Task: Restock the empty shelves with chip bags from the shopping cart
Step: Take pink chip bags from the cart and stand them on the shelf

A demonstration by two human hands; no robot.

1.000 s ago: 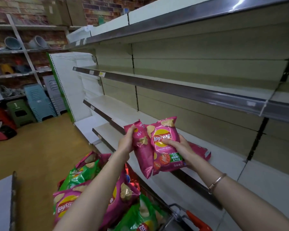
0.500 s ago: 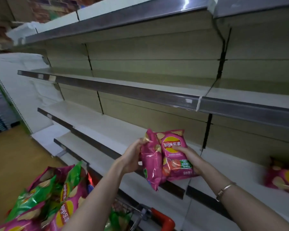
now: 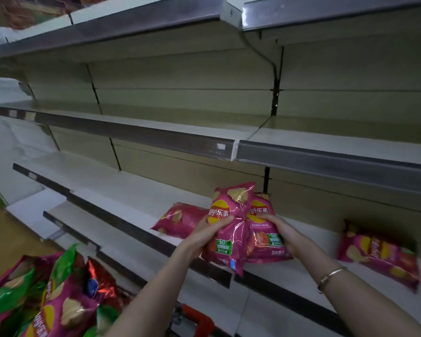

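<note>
Left hand [image 3: 206, 235] grips a pink Lay's bag [image 3: 230, 229] upright, thumb across its front. Right hand [image 3: 281, 231] holds a second Lay's bag [image 3: 263, 235]; the two bags touch. We place both over the front edge of the lower shelf [image 3: 136, 190] (bracelet [image 3: 328, 276] on the right wrist). On that shelf we note a flat-lying bag [image 3: 178, 218] behind the left hand and a tilted bag [image 3: 379, 254] well to the right. The shopping cart [image 3: 198, 321], lower left, is heaped with pink and green bags [image 3: 54, 302].
</note>
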